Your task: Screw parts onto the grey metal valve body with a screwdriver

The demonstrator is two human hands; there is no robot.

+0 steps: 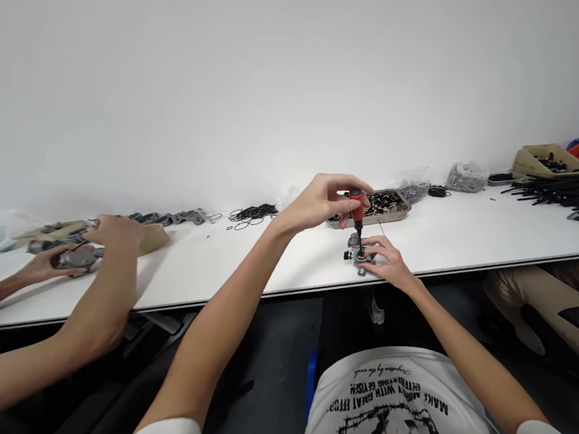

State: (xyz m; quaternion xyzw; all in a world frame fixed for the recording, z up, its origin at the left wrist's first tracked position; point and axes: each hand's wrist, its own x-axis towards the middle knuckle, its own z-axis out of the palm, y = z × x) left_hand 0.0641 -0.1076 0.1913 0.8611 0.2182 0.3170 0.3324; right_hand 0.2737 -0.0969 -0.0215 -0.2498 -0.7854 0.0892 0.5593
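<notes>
My left hand (321,201) is closed around the red handle of a screwdriver (357,212), which stands nearly upright with its shaft pointing down. The screwdriver's tip reaches into a small grey metal part (360,257) with a ring-shaped opening and a black knob on its side. My right hand (387,259) grips this part from the right, fingers and thumb on its rim, against the white table. What the tip touches inside the ring is too small to make out. Just behind, a metal tray (394,215) holds many small black and brass-coloured pieces.
Black rings (254,213) lie loose near the wall. Left, a co-worker's hands (112,233) handle a grey part by a beige bin (155,238). Clear bags (467,177), a beige bin (524,160) and black rods (562,188) stand right. The table's front edge (294,289) runs close by.
</notes>
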